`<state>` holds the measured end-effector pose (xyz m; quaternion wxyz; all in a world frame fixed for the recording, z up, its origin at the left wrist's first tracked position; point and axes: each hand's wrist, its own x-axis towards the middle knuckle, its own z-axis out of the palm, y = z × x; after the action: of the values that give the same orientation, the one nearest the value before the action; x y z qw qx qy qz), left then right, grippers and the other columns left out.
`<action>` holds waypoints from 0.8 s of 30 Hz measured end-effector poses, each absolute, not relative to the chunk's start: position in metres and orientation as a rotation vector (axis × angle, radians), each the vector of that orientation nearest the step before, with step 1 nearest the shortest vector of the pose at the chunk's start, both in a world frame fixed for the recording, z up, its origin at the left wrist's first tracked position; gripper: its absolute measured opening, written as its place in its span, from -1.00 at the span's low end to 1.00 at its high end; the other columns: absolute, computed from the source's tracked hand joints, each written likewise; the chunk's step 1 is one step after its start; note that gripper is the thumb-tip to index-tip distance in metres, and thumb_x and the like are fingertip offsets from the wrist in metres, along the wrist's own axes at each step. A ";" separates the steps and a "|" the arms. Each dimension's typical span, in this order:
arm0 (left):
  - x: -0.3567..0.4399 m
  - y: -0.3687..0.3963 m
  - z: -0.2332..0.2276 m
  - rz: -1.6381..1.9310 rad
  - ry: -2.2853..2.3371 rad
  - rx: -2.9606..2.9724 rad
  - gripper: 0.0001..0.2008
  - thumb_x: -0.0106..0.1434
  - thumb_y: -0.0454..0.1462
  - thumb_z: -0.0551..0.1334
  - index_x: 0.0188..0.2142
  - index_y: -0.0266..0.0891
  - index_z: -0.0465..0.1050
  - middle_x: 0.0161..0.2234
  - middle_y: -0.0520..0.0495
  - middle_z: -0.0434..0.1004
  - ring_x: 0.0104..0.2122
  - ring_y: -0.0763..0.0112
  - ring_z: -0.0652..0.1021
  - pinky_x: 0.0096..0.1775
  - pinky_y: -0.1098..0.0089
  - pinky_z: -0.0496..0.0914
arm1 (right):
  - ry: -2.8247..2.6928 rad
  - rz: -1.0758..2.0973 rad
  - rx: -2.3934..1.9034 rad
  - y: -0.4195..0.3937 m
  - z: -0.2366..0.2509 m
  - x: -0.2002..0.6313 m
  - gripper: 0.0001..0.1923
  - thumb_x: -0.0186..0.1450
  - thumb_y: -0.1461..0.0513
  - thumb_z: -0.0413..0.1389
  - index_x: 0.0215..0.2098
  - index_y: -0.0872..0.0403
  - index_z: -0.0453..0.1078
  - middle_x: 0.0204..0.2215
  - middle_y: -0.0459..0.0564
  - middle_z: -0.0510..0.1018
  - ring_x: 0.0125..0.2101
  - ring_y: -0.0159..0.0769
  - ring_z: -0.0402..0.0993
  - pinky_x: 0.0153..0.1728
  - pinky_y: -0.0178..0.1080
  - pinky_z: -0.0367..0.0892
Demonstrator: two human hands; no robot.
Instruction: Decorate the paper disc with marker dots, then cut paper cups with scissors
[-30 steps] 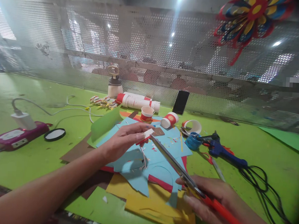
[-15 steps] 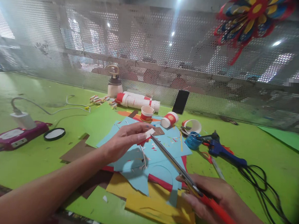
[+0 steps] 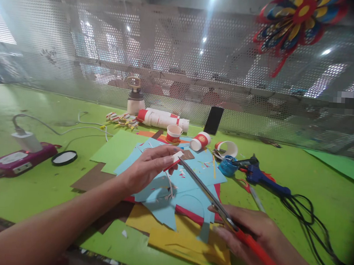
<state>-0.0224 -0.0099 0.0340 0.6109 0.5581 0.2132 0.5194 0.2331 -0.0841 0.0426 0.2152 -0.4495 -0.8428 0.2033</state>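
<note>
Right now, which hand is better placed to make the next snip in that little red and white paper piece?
The right hand: it grips the scissors, whose blade tips meet the paper piece. The left hand is busy pinching that piece above the blue sheets.

Blue glue gun (image 3: 264,178), phone (image 3: 213,120)
</note>
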 end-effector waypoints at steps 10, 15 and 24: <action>-0.023 -0.010 0.035 1.189 0.513 1.269 -0.68 0.10 -0.19 0.36 -0.16 -0.30 0.58 -0.32 -0.14 0.54 -0.39 0.40 0.42 -0.30 0.37 0.29 | -2.297 0.576 -1.236 -0.086 0.046 0.231 -0.75 0.29 0.16 0.08 -0.35 0.11 0.55 -0.54 -0.02 0.55 -0.53 -0.27 0.50 -0.50 -0.32 0.41; -0.025 -0.008 0.035 1.199 0.513 1.295 -0.68 0.09 -0.21 0.35 -0.15 -0.29 0.57 -0.33 -0.11 0.53 -0.40 0.40 0.42 -0.31 0.36 0.28 | -2.336 0.609 -1.256 -0.084 0.041 0.236 -0.72 0.31 0.13 0.03 -0.33 0.11 0.52 -0.45 0.02 0.60 -0.48 -0.25 0.52 -0.48 -0.32 0.42; -0.026 -0.010 0.037 1.172 0.524 1.381 -0.70 0.10 -0.22 0.31 -0.18 -0.34 0.55 -0.35 -0.12 0.51 -0.40 0.39 0.42 -0.31 0.35 0.28 | -2.331 0.577 -1.268 -0.087 0.045 0.232 -0.75 0.31 0.17 0.04 -0.32 0.08 0.54 -0.52 -0.03 0.57 -0.49 -0.28 0.52 -0.48 -0.36 0.41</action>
<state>-0.0257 -0.0096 0.0375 0.5876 0.5927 0.2250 0.5029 0.2315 -0.0867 0.0451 0.2113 -0.4563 -0.8390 0.2077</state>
